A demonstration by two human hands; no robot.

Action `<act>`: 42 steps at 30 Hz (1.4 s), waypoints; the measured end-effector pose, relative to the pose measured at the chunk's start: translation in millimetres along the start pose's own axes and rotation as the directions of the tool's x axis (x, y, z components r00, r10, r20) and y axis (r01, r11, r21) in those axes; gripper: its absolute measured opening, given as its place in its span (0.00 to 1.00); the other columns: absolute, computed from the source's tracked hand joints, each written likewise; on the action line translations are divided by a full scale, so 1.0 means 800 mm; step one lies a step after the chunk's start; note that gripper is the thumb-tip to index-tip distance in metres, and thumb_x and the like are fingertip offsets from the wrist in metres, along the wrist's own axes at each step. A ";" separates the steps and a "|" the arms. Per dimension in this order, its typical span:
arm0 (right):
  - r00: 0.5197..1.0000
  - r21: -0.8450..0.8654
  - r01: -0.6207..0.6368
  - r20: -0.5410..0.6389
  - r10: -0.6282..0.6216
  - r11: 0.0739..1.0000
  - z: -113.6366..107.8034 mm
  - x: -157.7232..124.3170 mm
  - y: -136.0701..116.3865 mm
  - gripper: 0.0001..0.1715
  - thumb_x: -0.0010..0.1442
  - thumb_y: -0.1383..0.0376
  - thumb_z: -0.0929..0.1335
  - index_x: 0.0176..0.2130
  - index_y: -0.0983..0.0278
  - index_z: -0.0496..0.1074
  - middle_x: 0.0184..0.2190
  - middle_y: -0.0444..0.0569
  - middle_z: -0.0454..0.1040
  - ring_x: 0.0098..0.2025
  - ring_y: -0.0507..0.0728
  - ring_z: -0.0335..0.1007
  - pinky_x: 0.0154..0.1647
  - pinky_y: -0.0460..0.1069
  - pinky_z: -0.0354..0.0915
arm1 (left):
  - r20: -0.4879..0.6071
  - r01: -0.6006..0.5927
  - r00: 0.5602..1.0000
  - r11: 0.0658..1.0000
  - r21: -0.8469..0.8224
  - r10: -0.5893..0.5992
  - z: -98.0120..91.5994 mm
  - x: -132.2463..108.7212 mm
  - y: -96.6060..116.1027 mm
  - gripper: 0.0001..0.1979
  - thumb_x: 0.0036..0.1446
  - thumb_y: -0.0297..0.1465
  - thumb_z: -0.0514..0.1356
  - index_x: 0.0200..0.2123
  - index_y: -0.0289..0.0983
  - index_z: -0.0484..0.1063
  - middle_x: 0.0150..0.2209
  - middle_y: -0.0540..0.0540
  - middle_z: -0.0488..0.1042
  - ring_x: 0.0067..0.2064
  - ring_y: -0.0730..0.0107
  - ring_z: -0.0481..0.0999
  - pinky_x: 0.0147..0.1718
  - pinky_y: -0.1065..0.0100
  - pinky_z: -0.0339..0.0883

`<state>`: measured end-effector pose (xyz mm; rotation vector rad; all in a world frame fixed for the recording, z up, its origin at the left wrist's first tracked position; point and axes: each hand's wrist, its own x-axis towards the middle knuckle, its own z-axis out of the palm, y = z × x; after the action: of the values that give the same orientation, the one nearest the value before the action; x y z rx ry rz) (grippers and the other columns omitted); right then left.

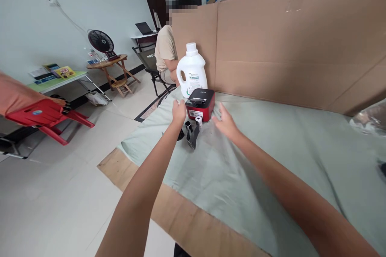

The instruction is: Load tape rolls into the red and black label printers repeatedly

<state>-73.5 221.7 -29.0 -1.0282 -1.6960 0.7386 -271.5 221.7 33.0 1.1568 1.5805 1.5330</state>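
A red and black box-shaped device [205, 109] with a white label sits on the green cloth. My left hand [179, 112] is at its left side, fingers bunched; whether they hold anything is too small to tell. To the right of the device, my right hand [224, 121] has its thumb and fingers apart and holds nothing. A small white roll [198, 121] stands against the device's front. Black objects [191, 133] lie in front, near my left wrist. Behind the device stands a large white jug [192, 72] with a white cap.
A tall cardboard panel [271, 44] borders the back of the cloth-covered table [289, 144]. Beyond it at the left sits a person [165, 48] on a folding chair. A fan [101, 41], a red plastic stool [45, 114] and a low green table [62, 80] are further left.
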 end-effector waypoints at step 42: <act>0.869 -0.621 -0.433 -0.480 0.120 0.653 -0.231 -0.275 -0.103 0.63 0.52 0.49 0.74 0.74 0.72 0.47 0.44 0.63 0.67 0.46 0.73 0.66 0.50 0.67 0.66 | 0.770 -0.735 0.634 0.368 0.569 0.075 0.049 -0.392 -0.021 0.30 0.71 0.42 0.49 0.73 0.45 0.53 0.75 0.47 0.49 0.76 0.55 0.48 0.73 0.45 0.45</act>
<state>111.5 -10.2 7.7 -1.8905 -1.4682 -0.0239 -111.4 -44.6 -28.2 2.5509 1.5602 0.2502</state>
